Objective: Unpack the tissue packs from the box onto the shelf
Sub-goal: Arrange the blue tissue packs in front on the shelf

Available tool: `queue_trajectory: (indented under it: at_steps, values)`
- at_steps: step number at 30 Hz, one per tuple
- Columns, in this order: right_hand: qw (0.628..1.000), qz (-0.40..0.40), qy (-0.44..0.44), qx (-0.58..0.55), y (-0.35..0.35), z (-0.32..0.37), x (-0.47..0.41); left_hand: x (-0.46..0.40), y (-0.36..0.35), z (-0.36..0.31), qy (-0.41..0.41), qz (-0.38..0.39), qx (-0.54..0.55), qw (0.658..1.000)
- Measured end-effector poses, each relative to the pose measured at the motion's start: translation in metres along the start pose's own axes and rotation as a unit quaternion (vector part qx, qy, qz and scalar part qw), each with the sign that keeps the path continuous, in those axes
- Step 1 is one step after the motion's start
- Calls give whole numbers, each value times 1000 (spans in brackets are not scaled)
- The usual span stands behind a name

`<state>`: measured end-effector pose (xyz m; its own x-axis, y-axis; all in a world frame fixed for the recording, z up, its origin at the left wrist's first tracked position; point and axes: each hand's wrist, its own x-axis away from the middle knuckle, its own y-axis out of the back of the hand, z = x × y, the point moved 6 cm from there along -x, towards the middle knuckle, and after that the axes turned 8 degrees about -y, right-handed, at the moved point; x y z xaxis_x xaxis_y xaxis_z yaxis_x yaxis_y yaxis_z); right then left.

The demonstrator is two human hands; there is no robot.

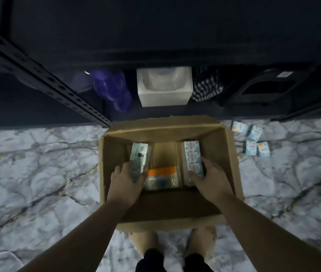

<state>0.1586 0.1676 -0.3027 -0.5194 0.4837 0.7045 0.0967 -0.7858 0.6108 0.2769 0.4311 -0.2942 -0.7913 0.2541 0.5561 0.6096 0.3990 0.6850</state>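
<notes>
An open cardboard box (pixel 228 163) stands on the marble floor in front of a dark metal shelf (pixel 155 112). Both my hands reach down inside it. My left hand (pixel 125 181) grips a long tissue pack (pixel 139 157) standing at the left side of the box. My right hand (pixel 211 178) grips a blue and white tissue pack (pixel 193 156) at the right side. Between them lies a pack with an orange label (pixel 162 176) on the box bottom.
The low shelf level holds a white box (pixel 164 95), a purple bag (pixel 112 89), a black and white striped cloth (pixel 206 85) and a dark case (pixel 263 89). Several small tissue packs (pixel 251 140) lie on the floor right of the box. My feet stand just behind the box.
</notes>
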Motion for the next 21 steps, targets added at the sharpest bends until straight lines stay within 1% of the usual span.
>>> queue_trajectory:
  at_steps: [2,5,8,10,12,14,17,19,21]
  values:
    - [1000,-10,-16,-10,-23,-9,-38,-32,-32,24,8,17,-1,1000]
    - [996,-1,-82,-29,-59,-26,-91,-76,-71,50,30,18,15,999]
    - [992,8,-114,-45,-91,-40,-132,-112,-99,70,70,-2,42,997]
    - [993,-8,-118,-18,-106,-48,-154,-131,-113,77,81,-40,65,994]
    - [992,-51,-116,4,-114,-51,-168,-144,-125,82,87,-76,76,990]
    - [991,-86,-106,6,-118,-53,-176,-150,-135,86,96,-93,70,989]
    - [990,-112,-90,8,-121,-54,-181,-152,-141,93,107,-112,58,986]
    - [989,-118,-89,-14,-120,-54,-180,-150,-140,93,106,-116,50,986]
    - [987,-119,-85,-75,-117,-52,-174,-143,-134,87,88,-119,54,988]
